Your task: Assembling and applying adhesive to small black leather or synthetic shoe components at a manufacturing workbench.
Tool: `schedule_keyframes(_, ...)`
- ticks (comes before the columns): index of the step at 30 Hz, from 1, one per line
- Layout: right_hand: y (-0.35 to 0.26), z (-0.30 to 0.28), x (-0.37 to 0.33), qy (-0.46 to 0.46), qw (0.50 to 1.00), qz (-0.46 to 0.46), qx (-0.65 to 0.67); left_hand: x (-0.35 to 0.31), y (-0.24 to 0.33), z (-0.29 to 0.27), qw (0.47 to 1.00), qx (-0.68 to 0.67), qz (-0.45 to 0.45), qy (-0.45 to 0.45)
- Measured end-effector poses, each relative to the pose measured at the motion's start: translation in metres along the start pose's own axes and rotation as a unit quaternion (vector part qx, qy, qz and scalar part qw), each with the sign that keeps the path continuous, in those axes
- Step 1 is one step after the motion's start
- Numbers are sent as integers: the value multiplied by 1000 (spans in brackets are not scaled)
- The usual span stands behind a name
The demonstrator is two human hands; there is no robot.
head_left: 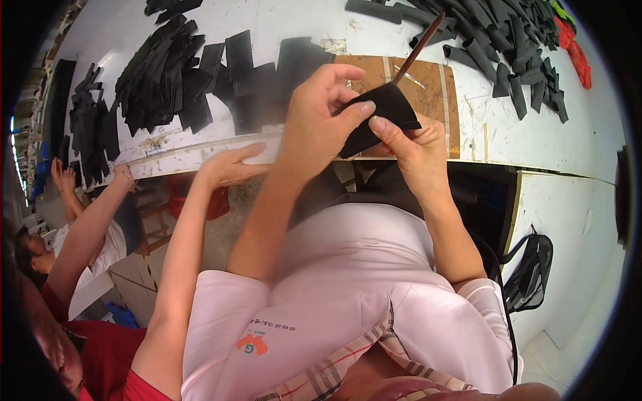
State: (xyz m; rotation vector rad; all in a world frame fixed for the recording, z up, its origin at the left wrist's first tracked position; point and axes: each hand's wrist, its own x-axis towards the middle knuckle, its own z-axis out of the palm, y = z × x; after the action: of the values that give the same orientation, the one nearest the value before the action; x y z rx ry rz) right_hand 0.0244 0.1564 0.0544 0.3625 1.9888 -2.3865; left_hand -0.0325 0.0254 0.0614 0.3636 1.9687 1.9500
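Observation:
A black piece of sheet material [393,105], seemingly cloth or thin foam, is held up over the front edge of the table. My left hand [315,113] pinches its left side, thumb on top. From the right, my right hand [422,152] grips its lower edge, with the thumb on the near face and the other fingers behind it. A thin brown stick [421,45] rises from the piece's upper edge and slants up to the right. Its lower end is hidden, and I cannot tell what holds it. Under the hands lies a brown board [438,87] with strips of tape.
Black flat pieces [157,80] are heaped at the left of the white table [294,17]. Curled black pieces [495,40] lie at the far right beside a red bag [576,57]. At my left, a red-sleeved co-worker's hand [231,166] rests near the table edge. A black bag [531,271] hangs at right.

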Motion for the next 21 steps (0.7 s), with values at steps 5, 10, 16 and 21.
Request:
schedule_keyframes(5,0,-5,-4,60,955,-134,-257,-18,-21,16,975,10,87,204)
schedule_keyframes(10,6,-8,-4,97,890,-251,-369,-36,-7,20,988,-81,-20,127)
schedule_keyframes(16,14,-9,-3,93,827,-323,-452,-37,-3,17,982,-116,-121,85)
schedule_keyframes(21,16,-10,0,87,795,-360,-480,-32,-4,18,978,-117,-145,93)
